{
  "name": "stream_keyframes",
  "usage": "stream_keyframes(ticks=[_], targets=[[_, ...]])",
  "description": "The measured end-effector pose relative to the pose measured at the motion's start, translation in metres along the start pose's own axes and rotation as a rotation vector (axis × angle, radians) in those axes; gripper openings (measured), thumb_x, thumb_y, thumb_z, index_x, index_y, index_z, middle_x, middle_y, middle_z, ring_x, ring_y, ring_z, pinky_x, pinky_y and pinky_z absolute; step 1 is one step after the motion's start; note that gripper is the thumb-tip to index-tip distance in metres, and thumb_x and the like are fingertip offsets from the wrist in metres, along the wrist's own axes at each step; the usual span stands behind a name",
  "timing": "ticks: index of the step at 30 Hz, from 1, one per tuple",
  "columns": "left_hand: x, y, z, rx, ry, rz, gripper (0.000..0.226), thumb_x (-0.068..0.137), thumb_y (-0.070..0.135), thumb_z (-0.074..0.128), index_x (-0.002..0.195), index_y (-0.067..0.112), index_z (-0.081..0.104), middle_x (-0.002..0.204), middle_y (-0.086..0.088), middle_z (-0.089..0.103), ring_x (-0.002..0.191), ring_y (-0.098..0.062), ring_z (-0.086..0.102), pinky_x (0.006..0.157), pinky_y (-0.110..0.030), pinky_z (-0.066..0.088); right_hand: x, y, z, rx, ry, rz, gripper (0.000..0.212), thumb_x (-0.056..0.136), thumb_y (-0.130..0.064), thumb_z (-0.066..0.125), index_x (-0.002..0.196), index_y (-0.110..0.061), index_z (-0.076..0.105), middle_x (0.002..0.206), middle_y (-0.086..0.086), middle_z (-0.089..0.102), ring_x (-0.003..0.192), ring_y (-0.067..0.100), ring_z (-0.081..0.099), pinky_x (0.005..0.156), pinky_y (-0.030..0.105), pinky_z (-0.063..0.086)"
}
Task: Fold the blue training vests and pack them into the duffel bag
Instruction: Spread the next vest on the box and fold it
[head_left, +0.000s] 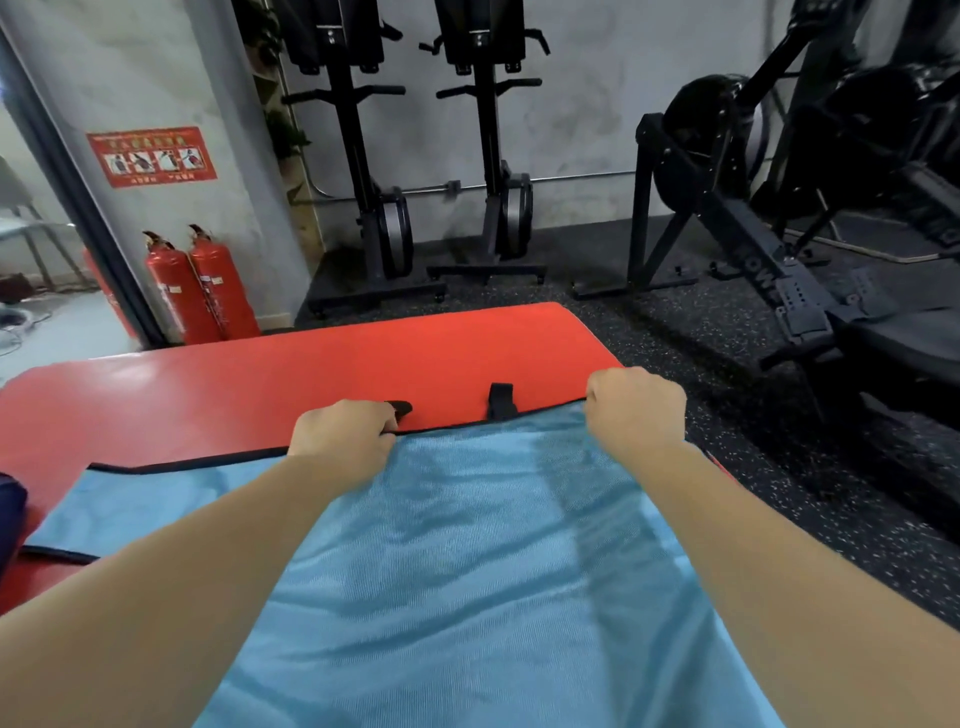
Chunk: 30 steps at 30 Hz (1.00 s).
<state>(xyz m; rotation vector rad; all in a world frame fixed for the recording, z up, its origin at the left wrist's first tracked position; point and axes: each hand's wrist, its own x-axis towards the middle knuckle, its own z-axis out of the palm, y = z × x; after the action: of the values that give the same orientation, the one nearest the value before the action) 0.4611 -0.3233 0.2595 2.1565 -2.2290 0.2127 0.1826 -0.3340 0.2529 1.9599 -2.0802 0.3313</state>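
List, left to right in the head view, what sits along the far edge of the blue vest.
From the left: left hand gripping the vest, black strap, right hand gripping the vest.

Red mat (322, 364) open past vest (493, 545); rower frame (753, 260) close right

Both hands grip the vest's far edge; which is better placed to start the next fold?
Probably right. The right hand holds the blue vest at its outer corner, free to swing across; the left hand grips mid-edge, with cloth spreading further left over the red mat.
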Motion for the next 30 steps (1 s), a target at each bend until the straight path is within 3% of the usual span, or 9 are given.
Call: stream_keyframes(ticks=[5, 8, 14, 17, 20, 23, 25, 28, 30], targets=[[0.01, 0.002, 0.0, -0.187, 0.145, -0.131, 0.014, 0.091, 0.029, 0.05, 0.089, 0.03, 0.064, 0.081, 0.013, 0.063, 0.074, -0.013, 0.055, 0.058, -0.026, 0.036, 0.014, -0.003, -0.003, 0.121, 0.007, 0.107, 0.013, 0.089, -0.007, 0.049, 0.09, -0.014, 0.06, 0.099, 0.011, 0.067, 0.091, 0.033, 0.064, 0.068, 0.03, 0.039], [0.011, 0.007, 0.005, -0.255, 0.131, -0.214, 0.015, 0.089, 0.034, 0.055, 0.102, 0.028, 0.06, 0.093, 0.007, 0.065, 0.084, -0.019, 0.059, 0.064, -0.028, 0.04, 0.013, -0.004, 0.01, 0.1, -0.069, 0.136, 0.019, 0.092, -0.006, 0.048, 0.105, -0.011, 0.06, 0.109, 0.013, 0.066, 0.103, 0.032, 0.062, 0.075, 0.033, 0.043], [0.013, -0.02, 0.016, -0.197, 0.017, -0.341, 0.058, 0.083, 0.059, 0.061, 0.127, 0.022, 0.051, 0.123, -0.005, 0.056, 0.117, -0.028, 0.049, 0.092, -0.043, 0.044, 0.005, 0.004, 0.027, 0.183, -0.111, -0.042, 0.034, 0.092, -0.024, 0.051, 0.125, -0.022, 0.06, 0.128, 0.006, 0.051, 0.121, 0.028, 0.043, 0.101, 0.041, 0.033], [0.019, -0.041, 0.018, -0.206, -0.096, -0.313, 0.046, 0.082, 0.062, 0.059, 0.109, 0.025, 0.057, 0.107, 0.002, 0.062, 0.103, -0.025, 0.055, 0.098, -0.044, 0.044, 0.007, 0.004, 0.021, 0.342, -0.21, -0.083, 0.028, 0.09, -0.032, 0.057, 0.116, -0.026, 0.066, 0.119, 0.004, 0.054, 0.116, 0.025, 0.047, 0.102, 0.04, 0.034], [0.023, -0.045, 0.018, -0.179, -0.154, -0.268, 0.037, 0.087, 0.063, 0.053, 0.091, 0.026, 0.056, 0.089, 0.009, 0.061, 0.092, -0.02, 0.055, 0.103, -0.048, 0.033, 0.011, 0.0, 0.016, 0.299, -0.248, -0.065, 0.01, 0.086, -0.033, 0.061, 0.095, -0.027, 0.062, 0.106, -0.001, 0.052, 0.111, 0.023, 0.047, 0.1, 0.041, 0.032], [0.021, -0.042, 0.014, -0.106, -0.163, -0.238, 0.036, 0.096, 0.057, 0.043, 0.083, 0.024, 0.053, 0.087, 0.007, 0.062, 0.091, -0.018, 0.055, 0.097, -0.046, 0.026, 0.016, -0.004, 0.015, 0.219, -0.241, -0.011, 0.015, 0.088, -0.033, 0.055, 0.093, -0.022, 0.063, 0.102, 0.0, 0.059, 0.106, 0.024, 0.051, 0.097, 0.042, 0.032], [0.017, -0.041, 0.016, -0.045, -0.103, -0.222, 0.034, 0.098, 0.053, 0.039, 0.084, 0.025, 0.053, 0.087, 0.006, 0.063, 0.089, -0.018, 0.054, 0.093, -0.044, 0.026, 0.017, -0.002, 0.019, 0.139, -0.173, 0.065, 0.022, 0.091, -0.034, 0.05, 0.102, -0.02, 0.062, 0.106, 0.003, 0.06, 0.11, 0.026, 0.049, 0.098, 0.044, 0.032], [0.006, -0.037, 0.025, -0.027, 0.142, -0.194, 0.016, 0.097, 0.042, 0.047, 0.099, 0.027, 0.053, 0.104, 0.003, 0.057, 0.101, -0.021, 0.047, 0.091, -0.042, 0.028, 0.012, 0.0, 0.028, 0.012, -0.029, 0.173, 0.027, 0.092, -0.022, 0.052, 0.117, -0.014, 0.053, 0.121, 0.012, 0.054, 0.116, 0.03, 0.044, 0.095, 0.043, 0.035], [-0.006, -0.025, 0.028, -0.122, 0.291, -0.141, 0.009, 0.096, 0.035, 0.05, 0.1, 0.027, 0.053, 0.106, 0.002, 0.051, 0.103, -0.023, 0.043, 0.09, -0.041, 0.029, 0.003, -0.007, 0.029, 0.001, 0.111, 0.12, 0.027, 0.09, -0.018, 0.054, 0.116, -0.013, 0.053, 0.118, 0.013, 0.052, 0.111, 0.032, 0.045, 0.09, 0.043, 0.036]])
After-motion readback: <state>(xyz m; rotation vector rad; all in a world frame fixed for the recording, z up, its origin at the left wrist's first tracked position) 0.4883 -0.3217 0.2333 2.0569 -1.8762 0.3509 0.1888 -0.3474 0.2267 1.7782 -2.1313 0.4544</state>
